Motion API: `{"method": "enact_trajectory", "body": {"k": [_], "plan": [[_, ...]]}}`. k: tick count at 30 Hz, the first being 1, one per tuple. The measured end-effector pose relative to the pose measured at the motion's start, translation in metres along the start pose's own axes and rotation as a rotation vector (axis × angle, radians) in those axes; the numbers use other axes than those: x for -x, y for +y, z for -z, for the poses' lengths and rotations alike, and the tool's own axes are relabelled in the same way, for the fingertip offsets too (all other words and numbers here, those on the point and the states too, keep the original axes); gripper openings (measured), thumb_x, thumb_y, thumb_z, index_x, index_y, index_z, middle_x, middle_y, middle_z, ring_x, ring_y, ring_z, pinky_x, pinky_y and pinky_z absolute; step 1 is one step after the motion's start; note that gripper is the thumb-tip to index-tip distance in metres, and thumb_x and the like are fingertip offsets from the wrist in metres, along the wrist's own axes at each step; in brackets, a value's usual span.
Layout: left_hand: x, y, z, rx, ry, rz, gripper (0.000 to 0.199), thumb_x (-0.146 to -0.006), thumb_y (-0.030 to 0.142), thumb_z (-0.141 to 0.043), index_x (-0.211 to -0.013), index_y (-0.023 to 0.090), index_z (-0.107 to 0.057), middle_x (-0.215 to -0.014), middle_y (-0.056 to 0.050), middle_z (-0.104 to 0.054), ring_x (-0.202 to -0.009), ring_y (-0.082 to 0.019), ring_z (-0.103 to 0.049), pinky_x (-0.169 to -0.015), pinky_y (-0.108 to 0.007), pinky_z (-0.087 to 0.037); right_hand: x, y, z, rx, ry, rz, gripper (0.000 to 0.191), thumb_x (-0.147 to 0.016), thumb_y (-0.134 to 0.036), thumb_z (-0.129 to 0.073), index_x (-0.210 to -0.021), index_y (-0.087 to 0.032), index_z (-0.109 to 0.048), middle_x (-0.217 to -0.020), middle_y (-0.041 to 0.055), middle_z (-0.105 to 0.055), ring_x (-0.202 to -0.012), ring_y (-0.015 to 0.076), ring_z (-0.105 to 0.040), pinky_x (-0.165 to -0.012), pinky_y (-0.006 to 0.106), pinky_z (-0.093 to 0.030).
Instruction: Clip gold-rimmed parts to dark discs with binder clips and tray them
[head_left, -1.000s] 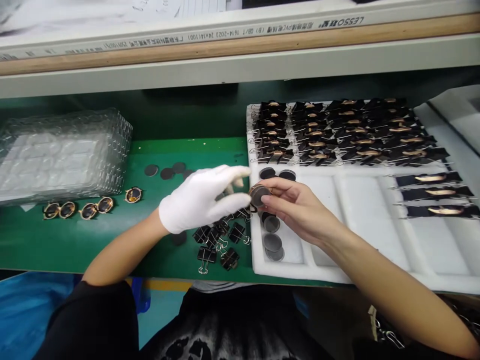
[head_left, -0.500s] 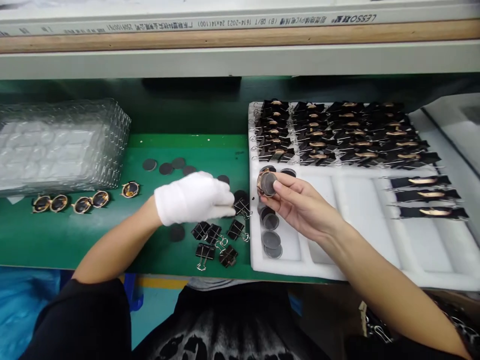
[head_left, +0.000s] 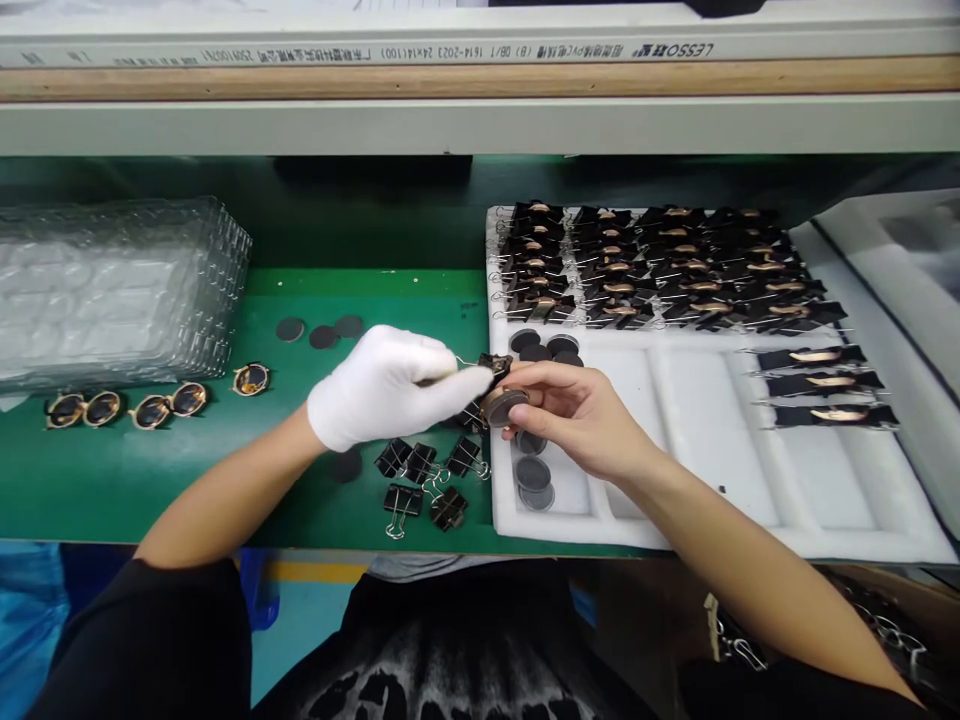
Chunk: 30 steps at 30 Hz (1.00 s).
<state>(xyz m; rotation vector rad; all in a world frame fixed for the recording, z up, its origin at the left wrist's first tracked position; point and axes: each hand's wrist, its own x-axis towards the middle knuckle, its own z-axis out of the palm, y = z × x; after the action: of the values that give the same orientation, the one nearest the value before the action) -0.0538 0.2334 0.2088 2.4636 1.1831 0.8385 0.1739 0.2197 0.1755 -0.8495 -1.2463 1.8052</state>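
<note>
My left hand (head_left: 401,385), in a white glove, is closed on a black binder clip (head_left: 495,366), one wire handle of which shows above the fingers. My bare right hand (head_left: 574,415) pinches a round gold-rimmed piece with a dark grey disc (head_left: 507,408) on its face. The clip is right against the upper edge of that piece; whether it grips it is hidden by my fingers. Several loose binder clips (head_left: 403,505) lie on the green table below my left hand. More dark discs (head_left: 534,473) lie in the left compartment of the white foam tray (head_left: 517,525) under my right hand.
At the back of the tray stand rows of clipped gold-rimmed pieces (head_left: 619,265), with several more (head_left: 829,385) at its right. Round sunglasses pieces (head_left: 169,405) and dark discs (head_left: 322,337) lie on the green table (head_left: 360,295). Stacked clear plastic trays (head_left: 120,290) stand left; a shelf edge (head_left: 450,128) overhangs the back.
My left hand has picked up a binder clip and brought it to the gold-rimmed piece. My right hand has moved left and slightly down with that piece. The whole view has shifted slightly.
</note>
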Motion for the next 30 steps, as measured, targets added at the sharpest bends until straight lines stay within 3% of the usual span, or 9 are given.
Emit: {"method": "enact_trajectory", "body": {"k": [4, 8, 12, 18, 24, 30], "plan": [[-0.001, -0.009, 0.016, -0.238, -0.179, 0.006, 0.053, -0.078, 0.064, -0.065, -0.052, 0.02, -0.052, -0.047, 0.003, -0.048, -0.044, -0.01, -0.044, -0.052, -0.028, -0.026, 0.002, -0.006, 0.001, 0.105, -0.005, -0.002, 0.02, -0.077, -0.031, -0.087, -0.094, -0.024, -0.078, -0.106, 0.0058, -0.075, -0.078, 0.0171, -0.073, -0.071, 0.035, -0.066], [0.0, -0.008, 0.012, -0.24, -0.254, 0.078, 0.047, -0.076, 0.066, -0.064, -0.062, 0.021, -0.059, -0.052, 0.002, -0.056, -0.046, -0.013, -0.051, -0.052, -0.026, -0.028, 0.002, -0.006, 0.001, 0.149, -0.015, 0.028, 0.019, -0.079, -0.032, -0.086, -0.094, -0.023, -0.078, -0.105, 0.0062, -0.076, -0.08, 0.0179, -0.073, -0.076, 0.037, -0.065], [0.001, -0.004, 0.002, -0.128, -0.201, 0.057, 0.048, -0.082, 0.057, -0.06, -0.054, 0.021, -0.048, -0.045, 0.002, -0.048, -0.043, -0.012, -0.045, -0.049, -0.027, -0.027, 0.002, -0.006, 0.002, 0.179, -0.018, 0.031, 0.018, -0.08, -0.033, -0.085, -0.094, -0.024, -0.077, -0.103, 0.0059, -0.076, -0.083, 0.0189, -0.074, -0.079, 0.038, -0.065], [-0.001, -0.006, -0.001, -0.016, -0.131, 0.097, 0.043, -0.088, 0.044, -0.057, -0.056, 0.021, -0.04, -0.048, 0.006, -0.037, -0.046, -0.009, -0.034, -0.048, -0.026, -0.026, 0.002, -0.016, 0.017, 0.311, 0.022, 0.141, 0.016, -0.087, -0.033, -0.079, -0.102, -0.028, -0.079, -0.118, 0.0064, -0.073, -0.107, 0.0222, -0.07, -0.092, 0.037, -0.061], [0.001, 0.003, -0.008, 0.18, -0.18, 0.16, 0.041, -0.092, 0.037, -0.056, -0.059, 0.019, -0.041, -0.05, 0.008, -0.036, -0.048, -0.006, -0.031, -0.048, -0.023, -0.028, -0.001, -0.024, 0.041, 0.358, 0.139, 0.069, 0.027, -0.082, -0.038, -0.084, -0.107, -0.028, -0.079, -0.11, 0.005, -0.077, -0.097, 0.0218, -0.073, -0.088, 0.038, -0.062], [0.006, 0.007, -0.018, 0.237, -0.226, 0.172, 0.045, -0.095, 0.039, -0.056, -0.059, 0.019, -0.035, -0.05, 0.009, -0.029, -0.048, -0.006, -0.029, -0.05, -0.023, -0.027, -0.004, -0.03, 0.041, 0.445, 0.135, 0.108, 0.023, -0.077, -0.035, -0.087, -0.096, -0.025, -0.081, -0.096, 0.0048, -0.08, -0.088, 0.022, -0.076, -0.084, 0.038, -0.066]]}}
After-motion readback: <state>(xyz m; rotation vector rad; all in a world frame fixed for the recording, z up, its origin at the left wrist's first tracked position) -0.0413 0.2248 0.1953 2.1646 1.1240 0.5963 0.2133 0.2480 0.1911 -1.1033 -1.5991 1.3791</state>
